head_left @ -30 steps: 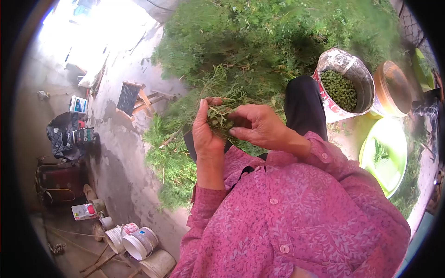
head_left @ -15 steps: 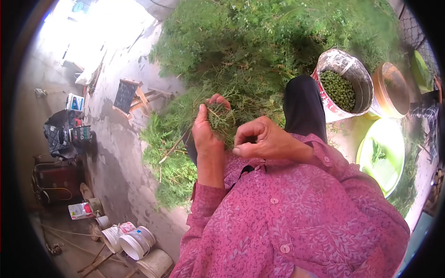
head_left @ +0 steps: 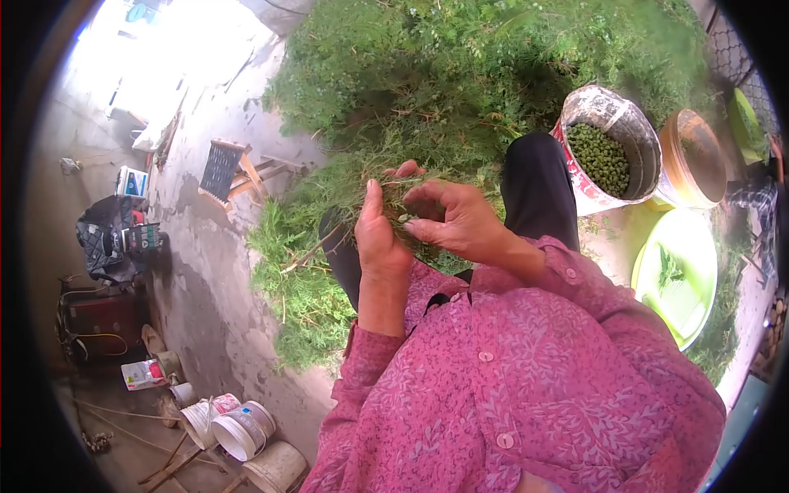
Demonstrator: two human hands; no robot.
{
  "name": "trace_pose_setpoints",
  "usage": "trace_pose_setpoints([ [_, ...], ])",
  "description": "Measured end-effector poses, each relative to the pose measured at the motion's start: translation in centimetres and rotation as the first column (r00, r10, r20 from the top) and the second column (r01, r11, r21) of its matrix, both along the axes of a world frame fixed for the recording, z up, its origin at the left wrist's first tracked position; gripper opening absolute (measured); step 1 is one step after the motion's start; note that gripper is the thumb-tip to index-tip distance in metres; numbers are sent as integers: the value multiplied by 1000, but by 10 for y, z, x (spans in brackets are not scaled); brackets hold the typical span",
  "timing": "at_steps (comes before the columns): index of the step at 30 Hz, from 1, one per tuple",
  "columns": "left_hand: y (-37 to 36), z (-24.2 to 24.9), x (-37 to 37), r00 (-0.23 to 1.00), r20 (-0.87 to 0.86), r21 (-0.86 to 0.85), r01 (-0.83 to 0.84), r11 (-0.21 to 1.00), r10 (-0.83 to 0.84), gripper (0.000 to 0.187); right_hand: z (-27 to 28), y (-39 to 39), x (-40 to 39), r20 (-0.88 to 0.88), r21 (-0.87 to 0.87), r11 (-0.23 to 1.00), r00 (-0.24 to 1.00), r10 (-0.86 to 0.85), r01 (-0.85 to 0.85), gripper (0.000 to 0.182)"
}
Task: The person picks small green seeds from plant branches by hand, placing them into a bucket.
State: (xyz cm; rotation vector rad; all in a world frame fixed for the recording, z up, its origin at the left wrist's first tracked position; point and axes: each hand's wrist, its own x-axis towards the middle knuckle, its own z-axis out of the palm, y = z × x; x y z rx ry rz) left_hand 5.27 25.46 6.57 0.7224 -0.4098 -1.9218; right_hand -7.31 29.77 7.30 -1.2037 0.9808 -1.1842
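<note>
My left hand [head_left: 382,234] is raised in front of my lap, wrapped round a leafy evergreen sprig [head_left: 355,215] whose thin brown stem sticks out at lower left. Close beside it, my right hand [head_left: 460,218] has its fingers curled and its thumb bent toward the sprig. A tiny pale green spot shows at the thumb tip, too small to identify. The inside of the right palm is hidden. Behind both hands spreads a big heap of evergreen branches [head_left: 477,74].
Right of my knee stands a paint-smeared bucket [head_left: 567,148] with small green cones [head_left: 600,160] inside. Next to it are a tan-lidded tub [head_left: 697,160] and a lime-green basin [head_left: 694,279]. A small folding stool [head_left: 223,171] and several white buckets [head_left: 238,431] are at left.
My right hand has risen to the sprig, and its curled fingers have loosened a little. My left hand has shifted slightly right, still holding the sprig.
</note>
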Motion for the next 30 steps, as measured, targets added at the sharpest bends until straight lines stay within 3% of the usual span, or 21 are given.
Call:
trace_pose_setpoints([
  [3, 1, -4, 0, 1000, 21, -28, -9, 1000, 10, 41, -4, -2, 3, -50, -141, 989, 998, -46, 38, 14],
  [5, 4, -4, -1, 997, -16, -45, 76, 996, -77, 39, -2, -1, 3, -207, -214, 977, 976, -69, 23, 10],
  [9, 7, -5, -4, 1000, 14, -8, 1, 1000, -1, 38, -4, -1, 3, -163, -179, 983, 985, -58, 29, 6],
  [11, 9, -4, -6, 974, 208, 103, -110, 989, 87, 40, -10, -2, 3, 20, -121, 990, 997, 75, -72, 5],
  [12, 6, -4, -3, 974, 208, 103, -113, 988, 89, 40, -2, 1, 0, 20, -121, 990, 997, 77, -74, 5],
  [14, -4, -7, 10, 899, 423, 76, -159, 984, 112, 39, 21, 11, -7, 340, 202, 899, 888, 309, -389, 6],
  [15, -10, -10, 17, 901, 421, 78, -156, 985, 109, 39, 17, 10, -12, 338, 204, 899, 890, 305, -386, 6],
  [17, -18, -17, 33, 975, -85, 164, -190, 968, 206, 28, 3, 4, -22, 616, 294, 859, 771, 165, -419, 13],
  [19, -20, -7, 38, 959, -47, 184, -266, 946, 279, 24, -7, 3, -32, 684, 297, 855, 720, 120, -425, 17],
  [21, -23, -6, 45, 959, -4, 36, -285, 958, 285, 21, -19, 2, -34, 661, 378, 858, 750, 13, -348, 18],
  [25, -25, 1, 39, 941, -21, 160, -330, 930, 337, 31, -19, 4, -17, 412, 403, 863, 902, 127, -305, 20],
  [30, -24, 9, 34, 944, 19, 164, -329, 930, 330, 32, -23, 8, -1, 478, 397, 848, 868, 136, -352, 38],
])
